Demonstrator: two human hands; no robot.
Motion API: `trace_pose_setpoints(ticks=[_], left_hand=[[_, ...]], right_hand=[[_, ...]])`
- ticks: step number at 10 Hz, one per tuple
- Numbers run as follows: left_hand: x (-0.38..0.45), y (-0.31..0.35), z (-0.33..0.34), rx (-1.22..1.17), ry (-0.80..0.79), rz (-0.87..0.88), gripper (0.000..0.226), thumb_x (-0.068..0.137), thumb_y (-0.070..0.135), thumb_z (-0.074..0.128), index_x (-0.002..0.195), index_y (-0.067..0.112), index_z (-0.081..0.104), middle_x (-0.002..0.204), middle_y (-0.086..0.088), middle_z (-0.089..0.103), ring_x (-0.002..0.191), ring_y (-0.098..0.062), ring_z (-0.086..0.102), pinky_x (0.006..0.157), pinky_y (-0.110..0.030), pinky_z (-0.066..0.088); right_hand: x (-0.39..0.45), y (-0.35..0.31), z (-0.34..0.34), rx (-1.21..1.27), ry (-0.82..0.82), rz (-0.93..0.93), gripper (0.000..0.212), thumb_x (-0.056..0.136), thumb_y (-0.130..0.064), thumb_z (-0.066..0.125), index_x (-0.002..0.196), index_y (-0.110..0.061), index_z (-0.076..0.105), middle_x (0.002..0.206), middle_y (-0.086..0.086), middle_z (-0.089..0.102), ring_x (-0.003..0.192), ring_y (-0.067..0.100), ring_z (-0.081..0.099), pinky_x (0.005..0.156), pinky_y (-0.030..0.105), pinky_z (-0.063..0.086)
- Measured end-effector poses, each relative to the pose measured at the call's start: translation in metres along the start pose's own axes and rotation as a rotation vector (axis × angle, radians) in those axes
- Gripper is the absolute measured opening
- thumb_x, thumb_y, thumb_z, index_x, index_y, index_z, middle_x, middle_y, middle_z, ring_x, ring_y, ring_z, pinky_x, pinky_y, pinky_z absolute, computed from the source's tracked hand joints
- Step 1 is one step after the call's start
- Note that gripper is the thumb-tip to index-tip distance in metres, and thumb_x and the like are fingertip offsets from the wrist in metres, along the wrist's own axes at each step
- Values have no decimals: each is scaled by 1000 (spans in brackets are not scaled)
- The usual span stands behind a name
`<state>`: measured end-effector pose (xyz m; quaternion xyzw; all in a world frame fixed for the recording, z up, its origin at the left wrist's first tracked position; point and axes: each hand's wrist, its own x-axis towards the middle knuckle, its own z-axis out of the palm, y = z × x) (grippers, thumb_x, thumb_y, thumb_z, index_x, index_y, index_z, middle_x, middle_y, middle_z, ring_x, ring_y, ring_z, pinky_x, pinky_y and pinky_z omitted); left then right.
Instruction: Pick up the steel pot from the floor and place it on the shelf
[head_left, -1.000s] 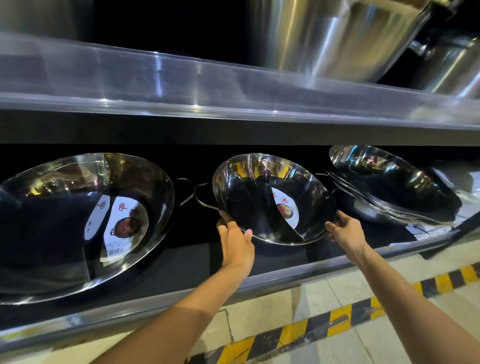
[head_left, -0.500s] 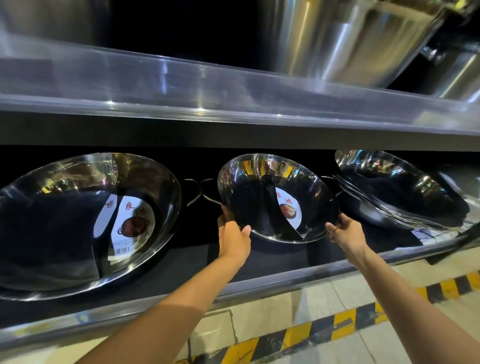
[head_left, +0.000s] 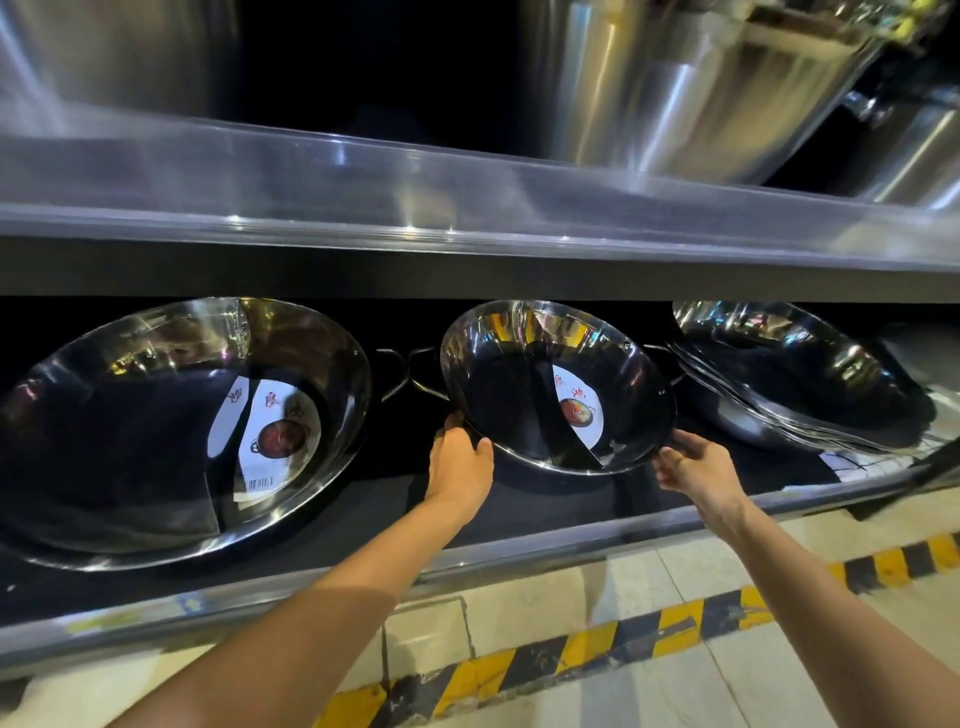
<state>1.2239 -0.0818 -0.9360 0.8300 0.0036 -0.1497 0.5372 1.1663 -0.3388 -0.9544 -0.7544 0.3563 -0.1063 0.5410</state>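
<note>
The steel pot (head_left: 519, 405) is a shiny, shallow two-handled pan with a centre divider and a round paper label inside. It leans tilted toward me on the dark lower shelf (head_left: 519, 551), in the middle. My left hand (head_left: 460, 465) grips its lower left rim, thumb over the edge. My right hand (head_left: 698, 467) holds the lower right rim, fingers under it. The pot's underside and where it meets the shelf are hidden.
A larger steel pan (head_left: 156, 415) leans on the shelf to the left, its wire handle close to the pot's. A stack of pans (head_left: 805, 384) lies to the right. The upper shelf (head_left: 467, 208) carries big steel pots (head_left: 675, 88). Yellow-black tape (head_left: 597, 649) marks the tiled floor.
Both hands keep their hold on the pot's rim. The pot has shifted slightly deeper onto the shelf; otherwise little differs.
</note>
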Motion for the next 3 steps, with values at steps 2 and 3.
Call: trace_pose_setpoints(ticks=[2,3], left_hand=[[-58,19,-46,155,-50,132,37,93,16,38,130,10,41,128,-11,51,112,-27,52,97,-39,43],[-97,44,-78,320,-3,153,35,95,18,34,128,9,44,132,-9,48,116,-25,51,100,-35,39]], right_hand=[[-60,-45,-4,-186,25,-13,28,92,-4,44,118,1,55,73,8,61,65,21,55,73,39,52],[-104,-85,-1,-306,-57,-86,27,93,-8,44,115,-1,59,85,13,65,78,27,61,82,42,50]])
